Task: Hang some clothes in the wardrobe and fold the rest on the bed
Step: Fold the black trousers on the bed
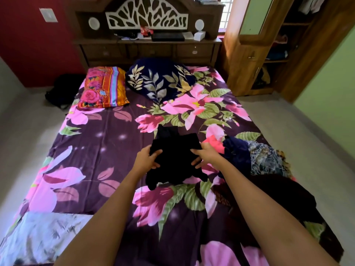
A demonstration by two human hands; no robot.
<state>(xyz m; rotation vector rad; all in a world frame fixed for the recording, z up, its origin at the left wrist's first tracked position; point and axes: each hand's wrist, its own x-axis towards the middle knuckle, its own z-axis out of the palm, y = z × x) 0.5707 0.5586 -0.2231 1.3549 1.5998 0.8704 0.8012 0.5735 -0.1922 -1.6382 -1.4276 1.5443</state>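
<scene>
Bedroom, seen from the foot of the bed, looking down.

- Bed (107, 143): purple sheet with large pink flowers and green leaves. Dark wooden headboard (203, 20) with a white carved panel, a shelf and drawers.
- Black garment (174, 158): at mid-bed, slightly right of centre. It is crumpled and gathered between both hands, with its lower ends drooping onto the sheet.
- Left hand (147, 158): fingers curled round the garment's left edge, clamped on the cloth.
- Right hand (206, 154): fingers curled round the garment's right edge, likewise clamped on the cloth.
- Clothes pile (267, 160): on the bed's right side, just beside the right hand. It holds a navy piece, a blue-grey patterned piece and a pink piece, loosely heaped.
- Dark garment (278, 194): spread along the bed's right edge, nearer the camera than the pile.
- Pale cloth (38, 237): white and light blue, at the bed's near left corner.
- Orange floral pillow (103, 87): at the head of the bed, left.
- Navy leaf-print pillow (159, 79): just beside the orange one, to its right.
- Wardrobe (242, 60): wooden, to the right of the headboard, with its door open and clothes visible on the shelves.
- Black bag (61, 91): on the floor left of the bed, by the red wall.
- Black box (167, 36) and white box (199, 35): on the headboard shelf.
</scene>
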